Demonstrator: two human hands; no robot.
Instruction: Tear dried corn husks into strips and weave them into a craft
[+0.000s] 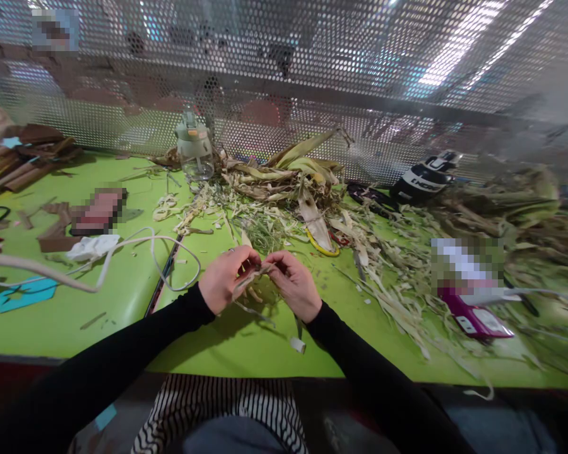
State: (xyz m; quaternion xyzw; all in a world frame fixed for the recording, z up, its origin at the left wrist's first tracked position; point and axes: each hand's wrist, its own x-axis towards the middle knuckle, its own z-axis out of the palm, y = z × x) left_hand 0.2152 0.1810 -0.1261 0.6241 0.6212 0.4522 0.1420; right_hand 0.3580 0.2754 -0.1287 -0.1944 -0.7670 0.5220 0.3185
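Observation:
Over the front middle of the green table, my left hand (227,277) and my right hand (294,284) meet at the fingertips. Between them is a pale dried husk strip (248,281), pinched in the closed fingers of both. Loose ends of it hang below the hands. Just beyond lies a heap of shredded husk (260,233), green and straw-coloured. Behind that rises a pile of dried corn husks (284,170), with one broad pale husk piece (313,217) leaning toward me. A small white scrap (298,344) hangs or lies below my right wrist; which, I cannot tell.
A clear bottle (194,151) and a black bottle (426,176) stand near the perforated metal screen (312,75). At left are a phone (99,211), a white cable (94,284) and a blue tag (26,294). A purple packet (476,318) lies right among husk strips.

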